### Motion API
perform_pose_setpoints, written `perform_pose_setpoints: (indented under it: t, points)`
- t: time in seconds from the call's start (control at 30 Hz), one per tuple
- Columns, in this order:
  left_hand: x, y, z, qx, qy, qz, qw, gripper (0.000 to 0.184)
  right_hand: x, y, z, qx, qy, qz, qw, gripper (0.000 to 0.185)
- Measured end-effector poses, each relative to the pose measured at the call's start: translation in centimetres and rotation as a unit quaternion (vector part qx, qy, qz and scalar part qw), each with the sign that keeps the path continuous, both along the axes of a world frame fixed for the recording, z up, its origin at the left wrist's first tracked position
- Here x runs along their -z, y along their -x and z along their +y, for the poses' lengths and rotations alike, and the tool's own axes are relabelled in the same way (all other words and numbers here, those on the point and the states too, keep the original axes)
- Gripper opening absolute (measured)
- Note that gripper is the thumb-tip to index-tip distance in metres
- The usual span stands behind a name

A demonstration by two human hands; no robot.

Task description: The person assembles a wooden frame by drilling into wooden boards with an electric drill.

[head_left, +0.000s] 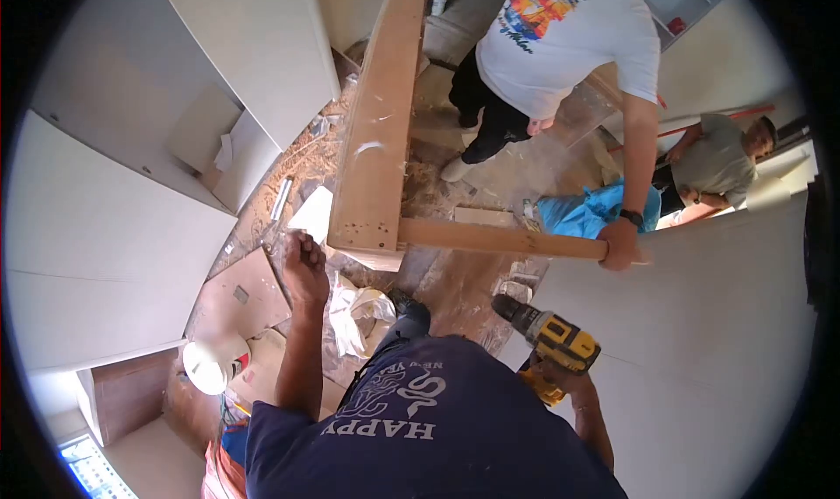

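Observation:
My right hand (562, 379) is wrapped round the grip of a yellow and black cordless drill (567, 341), whose chuck points up and to the left. My left hand (306, 270) is raised with its fingers curled in; what they hold, if anything, is too small to make out. Just right of it is the near end of a long wooden box beam (372, 149), with several dark screw holes or heads at its corner. A narrow wooden strip (499, 237) runs right from that end. A co-worker's hand (621, 243) grips the strip's far end.
The co-worker in a white shirt (569, 44) stands beyond the strip. Another person (716, 162) is at the far right, near a blue bag (595, 208). Shavings (306, 153), boards (245, 293), a white bag (354, 315) and a white bucket (208, 368) litter the floor. White panels (105, 245) stand left.

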State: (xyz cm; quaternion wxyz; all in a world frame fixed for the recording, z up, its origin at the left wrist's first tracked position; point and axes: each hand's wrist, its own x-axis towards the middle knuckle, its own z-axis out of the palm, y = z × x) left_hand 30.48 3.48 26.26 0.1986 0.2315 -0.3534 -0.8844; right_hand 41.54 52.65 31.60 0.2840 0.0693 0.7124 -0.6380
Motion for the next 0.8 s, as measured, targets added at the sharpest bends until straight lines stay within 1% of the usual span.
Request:
perform_pose_setpoints:
  t: [0.03,0.1,0.13,0.2,0.23,0.27,0.3,0.33,0.37,0.4,0.43,0.47,0.5,0.53,0.57,0.6,0.67,0.7,0.77,0.8]
  points:
    - [1.2,-0.7,0.1,-0.034,-0.049,-0.017,0.998,0.019,0.2,-1.3,0.6,0.001,0.028,0.008,1.000,0.025]
    - [6.6,-3.7,0.1,-0.011,-0.069,-0.063,0.996,0.017,-0.4,-5.5,1.0,0.109,-0.047,0.003,0.993,0.032]
    - [8.5,-5.3,-0.1,0.000,-0.075,-0.092,0.993,0.016,0.5,-6.9,2.8,0.074,-0.009,0.072,0.995,0.033]
    - [9.9,-8.7,1.2,0.040,-0.128,-0.142,0.981,0.015,3.8,-11.0,6.5,0.199,-0.015,0.118,0.973,0.037]
    - [11.5,-10.4,1.2,0.073,-0.126,-0.146,0.979,0.014,4.8,-12.6,9.6,0.228,-0.022,0.126,0.965,0.035]
    - [13.0,-12.6,1.5,0.083,-0.022,-0.143,0.986,0.014,5.3,-14.2,11.6,0.254,-0.035,0.127,0.958,0.033]
    - [14.3,-14.7,1.8,0.084,0.081,-0.145,0.983,0.013,3.2,-15.2,9.1,0.318,-0.097,0.169,0.928,0.032]
    - [12.2,-14.8,1.5,0.089,-0.105,-0.125,0.983,0.012,1.1,-14.7,6.3,0.378,-0.145,0.231,0.885,0.032]
    - [12.6,-16.1,1.8,0.133,-0.040,-0.111,0.984,0.011,0.2,-16.8,8.0,0.456,-0.017,0.219,0.862,0.033]
    - [9.4,-16.9,2.7,0.107,-0.097,-0.172,0.975,0.008,-0.1,-17.6,9.7,0.474,0.064,0.258,0.839,0.034]
    - [7.7,-17.5,2.9,0.113,-0.080,-0.182,0.974,0.006,-0.3,-18.3,11.3,0.484,0.145,0.294,0.811,0.035]
    - [6.8,-19.0,3.0,0.121,-0.065,-0.205,0.969,0.005,-1.2,-20.0,12.0,0.447,0.153,0.363,0.803,0.036]
    - [6.4,-20.4,2.9,0.127,-0.064,-0.222,0.965,0.005,-2.6,-21.7,12.1,0.475,0.157,0.350,0.792,0.037]
    - [6.6,-19.5,2.4,0.133,-0.061,-0.234,0.961,0.005,-2.7,-21.4,11.9,0.503,0.164,0.340,0.778,0.038]
    - [6.5,-18.3,2.1,0.138,-0.059,-0.253,0.956,0.005,-2.1,-21.3,13.2,0.474,0.198,0.348,0.784,0.037]
    - [5.8,-18.0,2.5,0.147,-0.043,-0.255,0.955,0.006,-1.8,-22.1,13.9,0.496,0.157,0.329,0.788,0.037]
    - [6.0,-17.9,2.4,0.170,-0.015,-0.261,0.950,0.008,0.7,-24.4,13.3,0.538,0.068,0.288,0.789,0.037]
    - [6.0,-18.5,2.3,0.184,-0.008,-0.255,0.949,0.012,2.4,-27.1,12.2,0.536,0.039,0.237,0.809,0.037]
    - [5.6,-18.3,2.7,0.209,0.004,-0.249,0.946,0.020,8.2,-30.8,10.4,0.523,0.078,0.220,0.820,0.036]
    - [5.2,-17.8,3.0,0.234,0.019,-0.250,0.939,0.020,10.0,-31.6,8.3,0.542,0.077,0.187,0.816,0.034]
